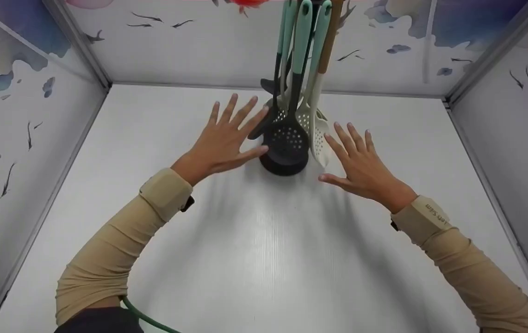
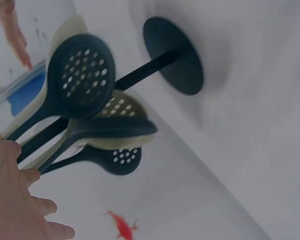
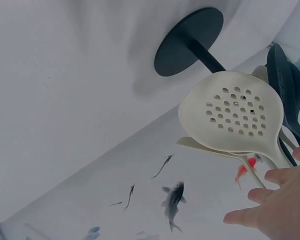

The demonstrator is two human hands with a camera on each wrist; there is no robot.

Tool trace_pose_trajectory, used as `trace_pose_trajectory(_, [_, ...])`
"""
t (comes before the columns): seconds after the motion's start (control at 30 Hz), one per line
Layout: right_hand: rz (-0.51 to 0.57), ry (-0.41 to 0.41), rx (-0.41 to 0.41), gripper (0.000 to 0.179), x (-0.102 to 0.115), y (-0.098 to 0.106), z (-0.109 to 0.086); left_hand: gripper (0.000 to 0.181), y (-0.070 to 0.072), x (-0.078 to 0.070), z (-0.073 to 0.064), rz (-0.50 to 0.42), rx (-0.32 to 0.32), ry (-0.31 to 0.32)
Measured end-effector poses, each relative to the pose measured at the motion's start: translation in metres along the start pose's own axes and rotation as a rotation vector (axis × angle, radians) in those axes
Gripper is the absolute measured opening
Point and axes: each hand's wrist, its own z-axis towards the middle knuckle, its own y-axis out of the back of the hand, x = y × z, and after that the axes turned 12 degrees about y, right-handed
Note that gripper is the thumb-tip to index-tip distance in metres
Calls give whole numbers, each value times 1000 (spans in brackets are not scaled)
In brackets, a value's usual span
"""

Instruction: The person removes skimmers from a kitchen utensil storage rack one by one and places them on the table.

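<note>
A utensil stand with a round dark base (image 2: pixel 172 55) and a thin post stands near the back of the table. Kitchen utensils hang around it: a black skimmer (image 1: pixel 287 134) in front, a cream skimmer (image 3: pixel 230 115) on the right and several others behind. Mint-green handles (image 1: pixel 301 37) and a brown handle (image 1: pixel 331 37) rise toward the top of the head view. My left hand (image 1: pixel 224 143) is left of the utensils with fingers spread. On the other side, my right hand (image 1: pixel 363 164) also has its fingers spread. Neither hand grips anything; whether the fingertips touch the utensils is unclear.
White panels printed with fish and blue blotches enclose the white table (image 1: pixel 268 259) at the back and both sides. Metal strips run along the corners. A green cord (image 1: pixel 148 319) lies by my left elbow at the near edge.
</note>
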Motion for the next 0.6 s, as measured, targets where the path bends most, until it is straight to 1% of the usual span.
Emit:
trace_pose_trajectory(0.1, [2, -12, -12, 88, 1, 2, -2, 77, 29, 2, 8, -91, -93, 36])
trace_pose_trajectory(0.23, [-10, -27, -16, 89, 2, 4, -1, 77, 68, 2, 20, -258, -257, 66])
trace_pose_trajectory(0.33, [-26, -28, -22, 89, 2, 5, -1, 75, 91, -5, 31, -368, -384, 48])
trace_pose_trajectory(0.4, [-31, -29, -32, 88, 2, 6, 0, 72, 103, -12, 40, -420, -448, 28])
trace_pose_trajectory(0.47, [-27, -34, -44, 86, 1, 7, 2, 68, 110, -22, 49, -450, -483, 3])
trace_pose_trajectory(0.5, [-23, -38, -49, 86, 1, 7, 2, 66, 112, -27, 53, -456, -489, -6])
trace_pose_trajectory(0.6, [-7, -53, -63, 86, -1, 9, 5, 61, 115, -42, 68, -434, -485, -34])
